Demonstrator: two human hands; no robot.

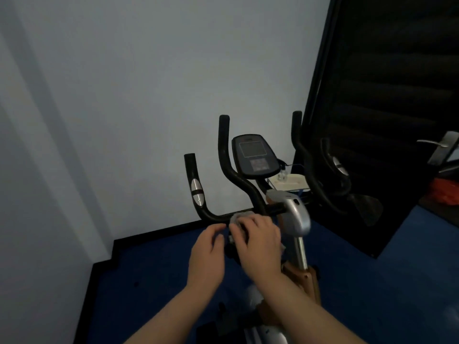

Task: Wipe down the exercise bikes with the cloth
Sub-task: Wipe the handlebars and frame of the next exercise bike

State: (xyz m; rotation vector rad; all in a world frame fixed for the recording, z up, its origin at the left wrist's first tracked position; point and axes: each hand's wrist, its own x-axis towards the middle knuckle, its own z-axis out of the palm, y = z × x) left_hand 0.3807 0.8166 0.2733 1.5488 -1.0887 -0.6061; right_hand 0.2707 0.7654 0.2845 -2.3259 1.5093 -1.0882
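Note:
An exercise bike stands in front of me with black curved handlebars, a dark console screen and a silver stem. A grey cloth lies over the lower handlebar bar near the stem. My right hand grips the cloth against the bar, fingers curled round it. Just to its left, my left hand hovers with fingers loosely curled; whether its fingertips touch the cloth or the bar is unclear. A silver pulse sensor sits on the left grip.
A pale wall is close behind the bike. A dark glass door with a metal handle stands at the right. Blue floor runs beneath, edged by a black skirting. A small white table sits behind the stem.

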